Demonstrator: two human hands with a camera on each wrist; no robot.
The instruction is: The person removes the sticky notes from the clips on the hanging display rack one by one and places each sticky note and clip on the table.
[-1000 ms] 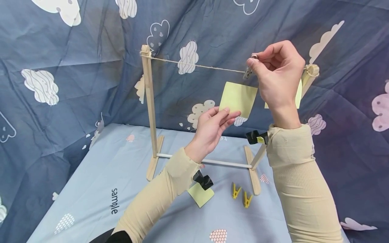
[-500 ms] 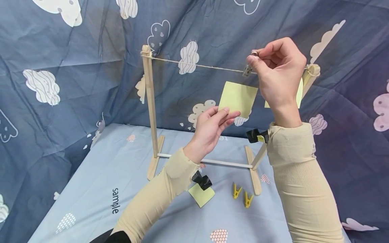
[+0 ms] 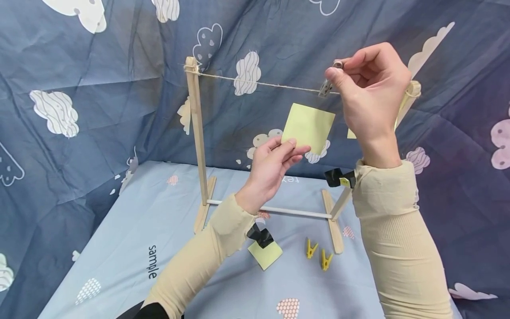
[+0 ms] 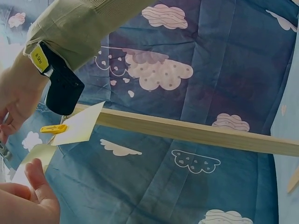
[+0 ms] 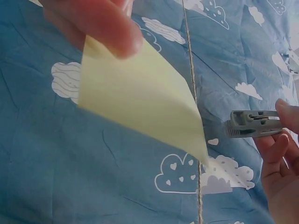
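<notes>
A pale yellow paper note (image 3: pixel 312 124) is pinched along its lower left edge by my left hand (image 3: pixel 270 170), just below the twine line (image 3: pixel 275 85). My right hand (image 3: pixel 374 99), higher and to the right, pinches a grey clothespin (image 3: pixel 325 88) by its handle end. Its tip overlaps the twine in the head view; in the right wrist view the clothespin (image 5: pixel 254 123) sits to the right of the twine, apart from the note (image 5: pixel 135 91). Another note (image 4: pixel 79 127) hangs by a yellow clothespin (image 4: pixel 53 129), mostly hidden behind my right hand in the head view.
Two yellow clothespins (image 3: pixel 311 249) lie on the light blue cloth (image 3: pixel 119 248). Left of them lies a yellow paper note (image 3: pixel 266 255), partly behind the left wrist camera. The wooden frame has a left post (image 3: pixel 197 133), a right foot (image 3: pixel 337 235) and a low white rod (image 3: pixel 296 212).
My right hand has risen slightly and shifted right with the grey clothespin. My left hand and its note have moved a little left and up.
</notes>
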